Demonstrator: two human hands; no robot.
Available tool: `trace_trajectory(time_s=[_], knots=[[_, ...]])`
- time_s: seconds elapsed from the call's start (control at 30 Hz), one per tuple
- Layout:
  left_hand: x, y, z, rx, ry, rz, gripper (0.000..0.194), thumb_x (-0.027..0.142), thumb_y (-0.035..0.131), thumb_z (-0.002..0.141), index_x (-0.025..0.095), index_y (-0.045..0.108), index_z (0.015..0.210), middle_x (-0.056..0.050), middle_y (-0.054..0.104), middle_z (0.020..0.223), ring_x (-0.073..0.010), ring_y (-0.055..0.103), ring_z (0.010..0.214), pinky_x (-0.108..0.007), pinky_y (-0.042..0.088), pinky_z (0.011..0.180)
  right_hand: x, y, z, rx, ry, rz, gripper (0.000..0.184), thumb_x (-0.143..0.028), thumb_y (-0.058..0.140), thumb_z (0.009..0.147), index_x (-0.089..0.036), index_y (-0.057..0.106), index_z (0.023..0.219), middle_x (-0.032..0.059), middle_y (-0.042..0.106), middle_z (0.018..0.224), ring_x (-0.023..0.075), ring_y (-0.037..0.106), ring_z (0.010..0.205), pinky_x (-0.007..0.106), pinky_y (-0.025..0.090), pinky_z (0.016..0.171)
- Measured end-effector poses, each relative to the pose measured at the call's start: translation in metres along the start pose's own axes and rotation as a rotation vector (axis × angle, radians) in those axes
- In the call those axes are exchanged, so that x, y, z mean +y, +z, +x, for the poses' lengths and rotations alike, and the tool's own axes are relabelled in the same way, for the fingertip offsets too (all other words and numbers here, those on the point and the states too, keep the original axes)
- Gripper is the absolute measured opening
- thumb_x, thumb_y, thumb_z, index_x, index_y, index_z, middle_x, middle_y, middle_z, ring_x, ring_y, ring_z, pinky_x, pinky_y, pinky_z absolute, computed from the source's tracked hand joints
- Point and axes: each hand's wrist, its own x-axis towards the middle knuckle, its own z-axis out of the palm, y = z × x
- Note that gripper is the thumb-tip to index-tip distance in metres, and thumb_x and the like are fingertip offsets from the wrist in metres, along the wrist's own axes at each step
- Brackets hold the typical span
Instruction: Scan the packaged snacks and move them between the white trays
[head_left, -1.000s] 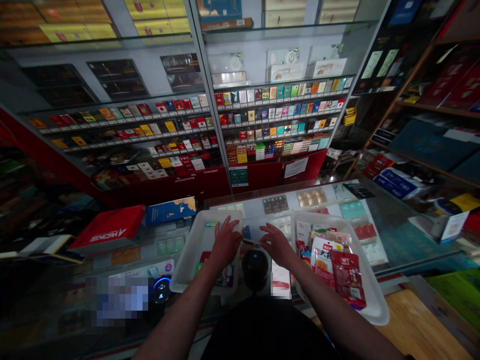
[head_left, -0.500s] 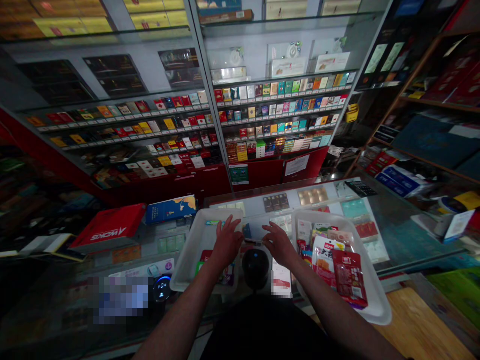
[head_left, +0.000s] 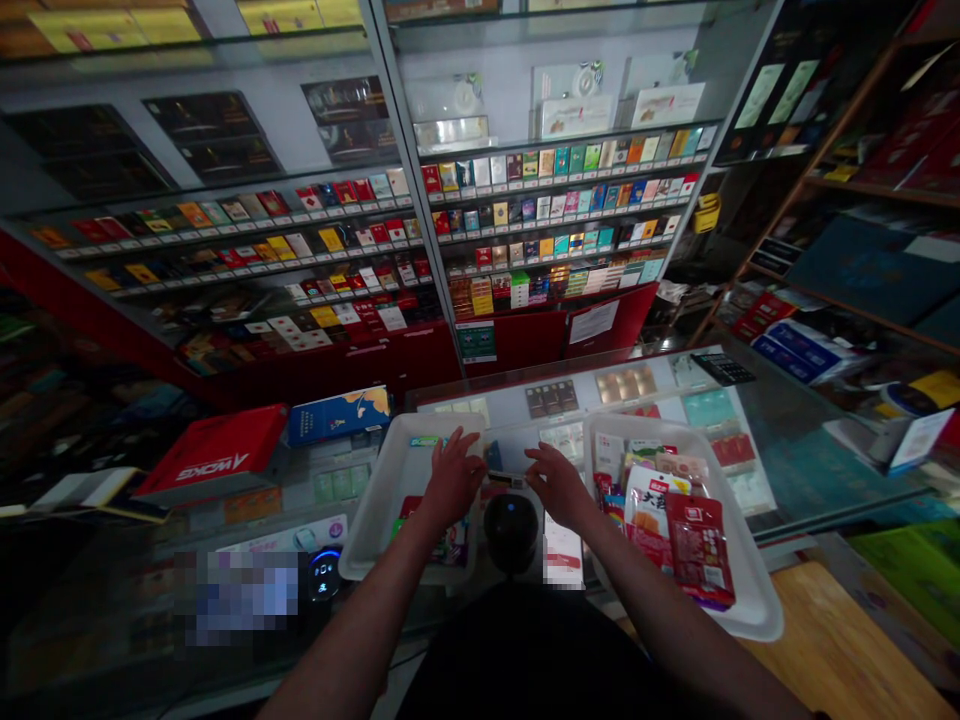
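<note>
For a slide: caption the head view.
Left hand and right hand between white trays on a glass counter, cigarette packs behind.

A blurred patch [head_left: 240, 598] covers whatever sits at lower left, and the white card [head_left: 562, 535] is blurred as well. Between my left hand [head_left: 454, 482] and right hand [head_left: 559, 488] is what I think is a thin packet [head_left: 507, 480], too small to read (my fingers [head_left: 476, 465] crowd it). My forearms [head_left: 360, 630] run off the bottom edge.

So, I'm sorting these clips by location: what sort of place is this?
Probably a small tobacco and convenience shop, seen from behind the counter: shelves hold rows of cigarette packs, and a white tray of packaged snacks sits on the glass counter.
</note>
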Motion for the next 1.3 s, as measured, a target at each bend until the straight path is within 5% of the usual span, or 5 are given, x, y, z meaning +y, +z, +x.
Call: trace_trajectory(time_s=[0.33,0.57,0.83,1.07,1.3], knots=[[-0.005,0.009,-0.001,-0.006,-0.023,-0.02,0.019,0.017,0.057,0.092,0.022,0.075,0.096,-0.009,0.055,0.149,-0.0364,0.031,0.153,-0.066,0.026,0.121,0.007,0.008,-0.004,0.031,0.039,0.036,0.019,-0.014,0.059,0.087,-0.02,0.076,0.093,0.0109,0.07,0.131,0.0289,0.053,0.138,0.053,0.042,0.116],[0.009,-0.007,0.013,0.047,-0.025,-0.03,0.019,0.024,0.056,0.097,0.021,0.074,0.097,-0.01,0.052,0.153,-0.035,0.03,0.153,-0.064,0.024,0.122,-0.012,-0.021,0.003,0.093,0.039,0.024,0.018,-0.022,0.058,0.093,-0.021,0.075,0.088,0.01,0.067,0.136,0.0289,0.051,0.14,0.053,0.038,0.118],[0.061,-0.022,0.026,-0.015,0.128,0.003,0.017,0.021,0.059,0.093,0.021,0.076,0.089,-0.01,0.049,0.156,-0.035,0.029,0.154,-0.063,0.023,0.124,0.001,-0.069,-0.008,0.165,0.05,-0.081,0.021,-0.025,0.055,0.095,-0.021,0.075,0.089,0.0114,0.068,0.134,0.0302,0.051,0.138,0.055,0.039,0.116],[0.111,0.002,0.025,-0.084,0.317,0.001,0.016,0.022,0.06,0.092,0.02,0.075,0.088,-0.011,0.045,0.158,-0.0367,0.025,0.155,-0.065,0.019,0.124,0.011,-0.112,-0.046,0.164,0.127,-0.153,0.025,-0.026,0.05,0.094,-0.021,0.075,0.092,0.0113,0.068,0.135,0.0289,0.055,0.135,0.054,0.04,0.116],[0.156,0.018,0.018,-0.127,0.543,0.03,0.023,0.028,0.055,0.095,0.021,0.076,0.099,-0.012,0.045,0.157,-0.0362,0.028,0.152,-0.064,0.023,0.122,0.035,-0.133,-0.102,0.214,0.267,-0.211,0.036,-0.04,0.046,0.096,-0.021,0.076,0.098,0.0119,0.068,0.134,0.0301,0.056,0.134,0.054,0.042,0.115]])
